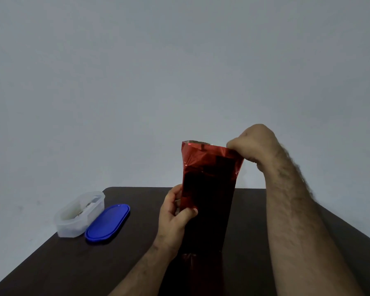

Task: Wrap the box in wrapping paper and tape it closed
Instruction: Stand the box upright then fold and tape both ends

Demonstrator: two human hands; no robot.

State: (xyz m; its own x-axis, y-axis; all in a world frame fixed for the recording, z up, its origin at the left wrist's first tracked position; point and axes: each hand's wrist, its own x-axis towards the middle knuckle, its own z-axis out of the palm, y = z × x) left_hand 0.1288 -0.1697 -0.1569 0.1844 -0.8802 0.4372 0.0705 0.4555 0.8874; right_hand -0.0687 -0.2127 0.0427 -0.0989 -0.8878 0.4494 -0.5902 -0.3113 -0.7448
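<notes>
**A:** Start with the hands. What is the right one doing?

**B:** The right hand (pixel 251 146) is raised above the table, fingers curled down tight, pinching the top right corner of the red foil wrapping paper (pixel 209 159). The forearm runs from the near right edge up to it.

**A:** And the left?

**B:** The left hand (pixel 175 212) sits lower, on the left edge of the wrapped box (pixel 207 212). Its thumb lies across the near face and its fingers curl round the far side, so it grips the box through the paper.

**A:** So where is the box itself?

**B:** It stands upright, slightly tilted to the right at the top, near the middle of the dark brown table (pixel 51 263), between the two hands. The paper covers it all round and looks almost black in shadow on the near face. Above the box the paper stands loose and open, crumpled and shiny red, with a pale lining showing at the far lip. I cannot tell whether the bottom end rests on the table or is held just above it.

**A:** Anything else farther out?

**B:** To the left, well apart from the box, a translucent plastic container (pixel 77 214) stands open near the far left corner of the table. Its blue oval lid (pixel 107 223) lies flat just beside it on the right, touching or nearly so. The contents of the container are too blurred to name. Behind everything is a plain pale wall (pixel 137 82).
</notes>
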